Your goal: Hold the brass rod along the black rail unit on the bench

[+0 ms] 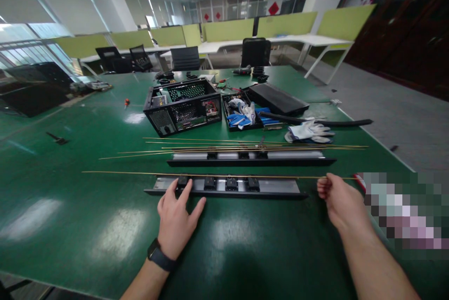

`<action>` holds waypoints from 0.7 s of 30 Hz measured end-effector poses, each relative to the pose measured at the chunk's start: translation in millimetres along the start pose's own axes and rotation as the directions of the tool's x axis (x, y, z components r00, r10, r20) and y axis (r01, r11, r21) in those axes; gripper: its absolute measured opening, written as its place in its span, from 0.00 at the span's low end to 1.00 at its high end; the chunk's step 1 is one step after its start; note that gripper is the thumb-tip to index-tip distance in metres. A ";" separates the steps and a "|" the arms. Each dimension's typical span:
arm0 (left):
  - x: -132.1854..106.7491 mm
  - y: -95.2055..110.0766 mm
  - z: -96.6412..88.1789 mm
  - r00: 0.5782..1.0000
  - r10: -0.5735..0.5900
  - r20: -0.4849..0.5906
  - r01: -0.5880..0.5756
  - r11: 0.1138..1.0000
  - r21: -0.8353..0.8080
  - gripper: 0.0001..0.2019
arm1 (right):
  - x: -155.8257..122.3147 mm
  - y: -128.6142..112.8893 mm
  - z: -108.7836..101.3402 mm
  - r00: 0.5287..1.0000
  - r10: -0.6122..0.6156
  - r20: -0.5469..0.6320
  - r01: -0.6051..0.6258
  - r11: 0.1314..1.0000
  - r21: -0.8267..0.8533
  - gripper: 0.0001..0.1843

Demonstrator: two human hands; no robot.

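Observation:
My right hand (338,199) is closed in a pinch around the right part of a thin brass-coloured rod (122,172). The rod stretches leftward over a near metal rail (280,186) with a black front edge. Several small black blocks (231,183) sit along this rail, under the rod. My left hand (178,220), with a dark watch on the wrist, has its fingers spread. Its fingertips rest at the leftmost black block (183,181) and partly hide it. Behind lies a second, similar rail (298,155) with black blocks, and several thin rods (140,153) lie across it.
A black open computer case (182,108) stands beyond the rails. Right of it are a black tray (245,125) with gloves, a flat black panel (277,98), white gloves (309,131) and a black strip (336,123). A small orange-handled tool (126,103) lies left.

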State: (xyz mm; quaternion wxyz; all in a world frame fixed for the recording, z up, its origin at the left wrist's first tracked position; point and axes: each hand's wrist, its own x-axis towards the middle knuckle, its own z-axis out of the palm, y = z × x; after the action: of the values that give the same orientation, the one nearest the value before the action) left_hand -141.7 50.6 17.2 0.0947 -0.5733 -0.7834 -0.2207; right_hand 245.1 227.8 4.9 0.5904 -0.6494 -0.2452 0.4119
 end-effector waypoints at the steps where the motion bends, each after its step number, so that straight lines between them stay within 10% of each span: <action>1: -0.2 1.2 0.3 1.000 0.006 0.007 -0.006 1.000 0.001 0.27 | 0.0 0.2 -0.1 1.000 -0.004 0.001 0.004 1.000 0.001 0.10; 13: -1.9 -7.1 -0.1 0.999 0.043 0.023 -0.042 0.998 -0.043 0.28 | -5.0 -6.0 1.4 1.000 0.026 -0.007 -0.026 1.000 0.014 0.10; 21: -6.6 24.7 -9.3 0.986 0.060 -0.155 -0.072 0.995 -0.072 0.21 | -8.8 -9.1 1.1 0.999 0.032 -0.011 -0.032 0.999 0.010 0.09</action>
State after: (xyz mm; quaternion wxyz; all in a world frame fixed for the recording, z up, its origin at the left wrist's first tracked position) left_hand -117.3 46.8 28.6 0.1394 -0.5837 -0.7453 -0.2906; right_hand 241.0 223.0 15.9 0.5884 -0.6524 -0.2295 0.4189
